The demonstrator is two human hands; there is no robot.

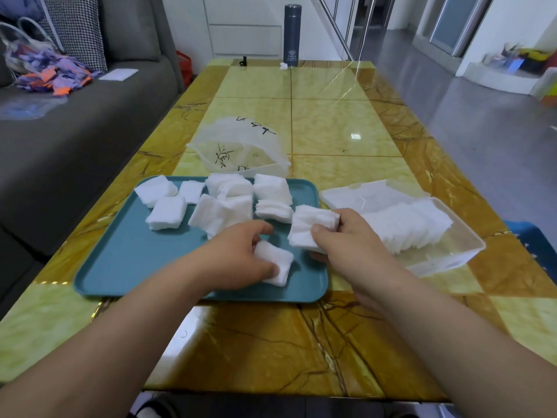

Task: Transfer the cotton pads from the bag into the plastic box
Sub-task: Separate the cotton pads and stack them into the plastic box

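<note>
**A:** What surface are we looking down on from the head camera?

**B:** We see a glossy table (331, 125) patterned in yellow and brown marble. A grey sofa (75, 131) runs along its left side, and a shiny grey floor (467, 116) lies to the right. A dark flask (291, 34) stands at the table's far end.

**A:** And where do we find the cotton pads?

**B:** Most lie in loose stacks (223, 203) on the far half of a teal tray (120, 260). Just behind the tray sits the translucent bag (241, 146), marked in black. A row of pads (416, 224) stands on edge in the clear plastic box (446, 257), just right of the tray.

**A:** What can we say of the hands?

**B:** The left hand (241, 254) curls its fingers round a small stack (275, 263) that rests on the tray. The right hand (346, 236) grips a thicker stack (310, 227) between thumb and fingers, over the tray's right edge and beside the box.
</note>
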